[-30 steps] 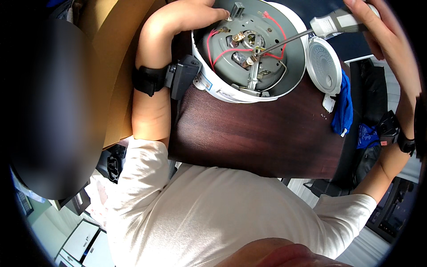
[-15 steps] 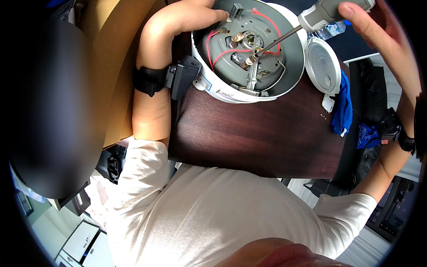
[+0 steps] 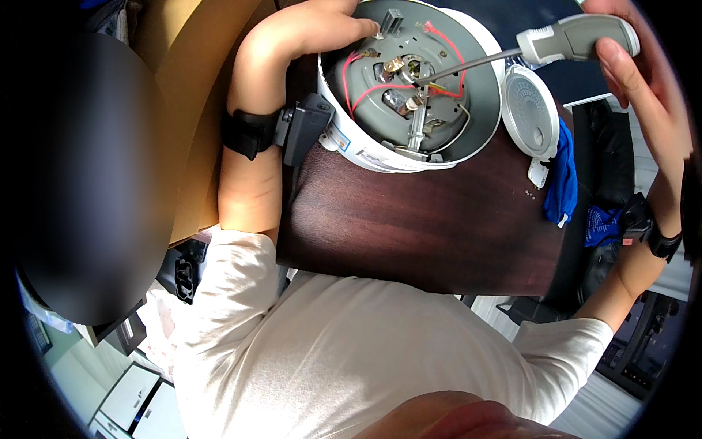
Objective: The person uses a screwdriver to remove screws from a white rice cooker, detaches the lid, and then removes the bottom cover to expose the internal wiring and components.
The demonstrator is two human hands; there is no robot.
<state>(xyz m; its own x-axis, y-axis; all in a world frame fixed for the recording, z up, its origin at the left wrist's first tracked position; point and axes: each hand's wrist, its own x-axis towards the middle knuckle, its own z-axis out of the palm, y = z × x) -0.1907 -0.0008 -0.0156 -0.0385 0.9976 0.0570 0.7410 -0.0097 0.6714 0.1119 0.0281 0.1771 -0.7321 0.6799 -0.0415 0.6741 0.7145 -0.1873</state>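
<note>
A round white appliance (image 3: 365,150) lies upside down on the dark wooden table (image 3: 431,227), its grey base plate open with red wires and metal parts showing. My left hand (image 3: 322,25) rests on the upper left rim of the appliance, fingers on the grey plate. My right hand (image 3: 629,55) holds a grey and white electric screwdriver (image 3: 570,40). Its long metal bit reaches down-left to a screw near the middle of the plate (image 3: 420,77).
A round white lid part (image 3: 530,113) lies right of the appliance. A blue cloth (image 3: 561,179) hangs at the table's right edge. A tan board (image 3: 190,95) stands left of the table. Black bands with small devices sit on both wrists.
My right hand with the screwdriver has shifted slightly up and to the right, the bit staying on the middle of the plate. My left hand has stayed on the rim.
</note>
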